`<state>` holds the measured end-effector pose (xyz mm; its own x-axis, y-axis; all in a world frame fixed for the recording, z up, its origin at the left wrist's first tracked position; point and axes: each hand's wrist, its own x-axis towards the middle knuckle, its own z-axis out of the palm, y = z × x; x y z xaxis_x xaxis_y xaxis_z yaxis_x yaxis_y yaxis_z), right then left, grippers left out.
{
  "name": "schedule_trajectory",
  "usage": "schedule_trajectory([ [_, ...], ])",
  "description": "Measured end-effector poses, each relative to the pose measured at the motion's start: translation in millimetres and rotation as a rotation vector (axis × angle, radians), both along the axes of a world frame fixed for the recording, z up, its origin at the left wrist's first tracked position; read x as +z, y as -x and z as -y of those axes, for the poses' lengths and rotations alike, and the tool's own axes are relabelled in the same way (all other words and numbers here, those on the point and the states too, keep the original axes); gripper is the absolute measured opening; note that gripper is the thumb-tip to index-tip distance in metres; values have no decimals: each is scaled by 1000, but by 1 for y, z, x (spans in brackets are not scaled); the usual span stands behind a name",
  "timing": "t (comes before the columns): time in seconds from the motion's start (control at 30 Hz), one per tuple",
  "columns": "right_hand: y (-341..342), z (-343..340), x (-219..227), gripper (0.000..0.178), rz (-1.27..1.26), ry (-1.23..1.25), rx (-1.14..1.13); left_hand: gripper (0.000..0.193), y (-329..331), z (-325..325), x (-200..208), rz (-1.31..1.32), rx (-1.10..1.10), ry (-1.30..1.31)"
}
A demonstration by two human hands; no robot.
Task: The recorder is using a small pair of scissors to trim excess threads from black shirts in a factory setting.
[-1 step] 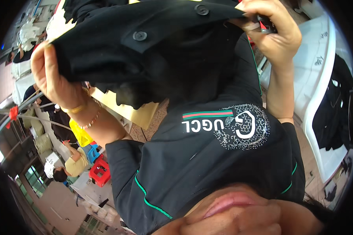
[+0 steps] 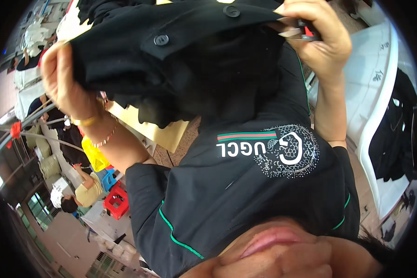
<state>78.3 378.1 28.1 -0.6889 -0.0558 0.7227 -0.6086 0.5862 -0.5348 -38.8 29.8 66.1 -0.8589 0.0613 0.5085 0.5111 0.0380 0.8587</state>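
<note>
A black garment is stretched between my two hands in front of my chest. Two dark round buttons show along its upper band. My left hand, with bracelets at the wrist, pinches the garment's left end between thumb and fingers. At the other end, my right hand is closed on the garment's edge. That same hand also holds small thread snips, black and red, their metal blades pointing toward the cloth. The palm side of the right hand's grip is partly hidden.
To the right stands a large white tub with black garments over it. Below the cloth lies a yellowish tabletop. At left are a metal frame, a yellow bag, a red stool and a seated co-worker.
The garment and right hand have shifted slightly left and up. My left hand has moved slightly right. The snips' blades show more clearly beside the cloth edge.
</note>
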Motion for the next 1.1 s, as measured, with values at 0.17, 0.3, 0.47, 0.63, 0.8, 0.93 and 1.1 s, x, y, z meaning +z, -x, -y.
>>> schedule_trajectory([
  [0.17,21,11,-79,37,121,-218,-16,12,16,14,-87,173,-154,623],
  [0.3,16,12,-96,36,155,-184,-40,21,-12,-4,-79,-118,168,754],
  [0.47,19,12,-94,33,77,-155,-15,40,-57,-48,-51,-320,69,705],
  [0.63,13,26,-72,26,220,-47,14,40,-70,-49,-89,-219,96,850],
  [0.8,16,25,-72,28,223,-32,47,25,-68,-28,-78,2,-30,657],
  [0.93,15,31,-74,27,210,41,67,26,-69,-13,-72,186,-83,374],
  [1.1,12,32,-76,21,220,104,56,24,-66,-16,-63,68,-85,696],
])
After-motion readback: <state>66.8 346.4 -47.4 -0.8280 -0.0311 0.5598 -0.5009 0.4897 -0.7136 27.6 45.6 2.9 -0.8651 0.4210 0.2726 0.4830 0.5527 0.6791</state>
